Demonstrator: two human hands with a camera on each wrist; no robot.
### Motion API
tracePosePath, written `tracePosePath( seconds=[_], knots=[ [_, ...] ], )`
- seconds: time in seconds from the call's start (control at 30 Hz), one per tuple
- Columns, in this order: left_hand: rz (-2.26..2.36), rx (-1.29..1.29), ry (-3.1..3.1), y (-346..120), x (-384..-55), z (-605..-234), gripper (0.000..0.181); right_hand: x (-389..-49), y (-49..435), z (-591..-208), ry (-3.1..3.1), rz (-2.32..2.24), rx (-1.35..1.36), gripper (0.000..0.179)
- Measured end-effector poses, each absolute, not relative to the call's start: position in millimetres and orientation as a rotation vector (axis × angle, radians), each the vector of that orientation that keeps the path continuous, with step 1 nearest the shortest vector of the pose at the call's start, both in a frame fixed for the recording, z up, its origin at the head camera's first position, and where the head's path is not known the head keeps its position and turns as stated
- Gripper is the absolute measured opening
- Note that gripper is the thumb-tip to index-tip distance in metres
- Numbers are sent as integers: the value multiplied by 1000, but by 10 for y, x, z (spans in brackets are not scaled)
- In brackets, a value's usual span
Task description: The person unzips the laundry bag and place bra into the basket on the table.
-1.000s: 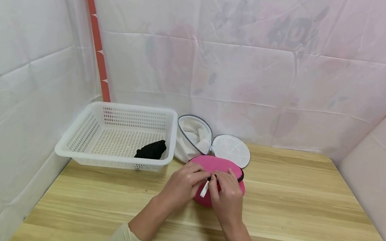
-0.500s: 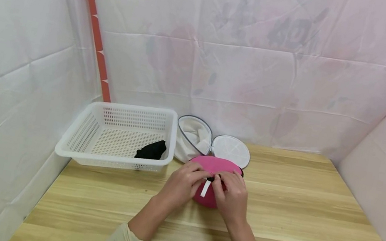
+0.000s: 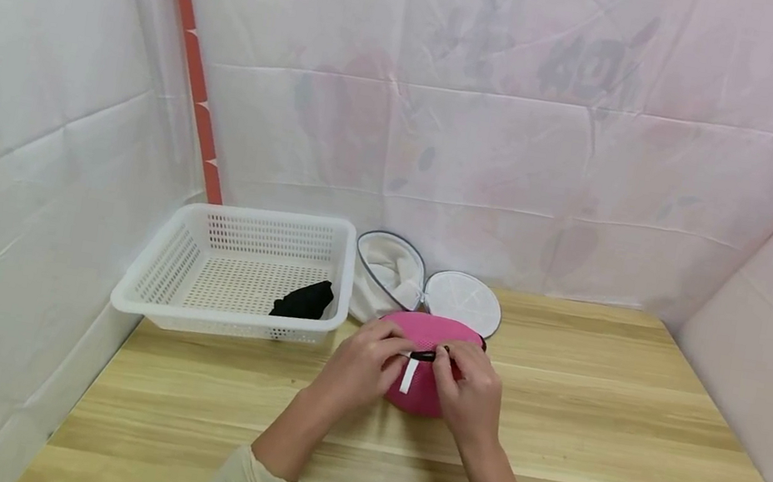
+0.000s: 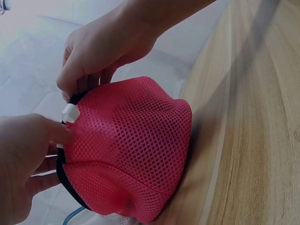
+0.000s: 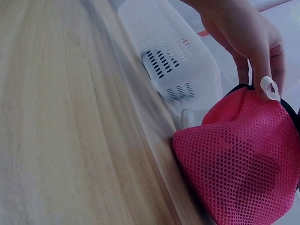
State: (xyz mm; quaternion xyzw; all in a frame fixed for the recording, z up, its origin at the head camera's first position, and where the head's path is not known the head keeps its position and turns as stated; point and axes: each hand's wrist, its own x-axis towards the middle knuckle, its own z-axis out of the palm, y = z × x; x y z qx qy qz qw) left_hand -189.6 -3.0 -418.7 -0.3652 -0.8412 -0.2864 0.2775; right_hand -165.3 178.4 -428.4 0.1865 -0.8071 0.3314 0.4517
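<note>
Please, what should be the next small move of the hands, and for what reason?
Probably the right hand should draw gently along the black edge of the pink mesh bag, away from the left hand. Both hands pinch this edge, which shows between them, and the left one, close beside the white tab, could steady the bag.

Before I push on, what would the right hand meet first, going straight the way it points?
The pink mesh bag, which the right hand touches; beyond, probably the white round flap, though depth is unclear.
</note>
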Motion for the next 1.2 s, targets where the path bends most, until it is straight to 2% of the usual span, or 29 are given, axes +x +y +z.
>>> tracePosePath(
  seconds=[0.37,0.6,1.2],
  knots=[
    [-689,-1020,-2237,69,-1805,-4159,17,-1618,1729,-4309,-2018,990,487,7],
    [-724,-968,-2200,64,-1807,-4186,12,-1617,1701,-4335,-2030,949,501,6],
    [-795,-998,-2136,38,-1846,-4188,12,-1616,1657,-4340,-1938,827,501,5]
  ],
)
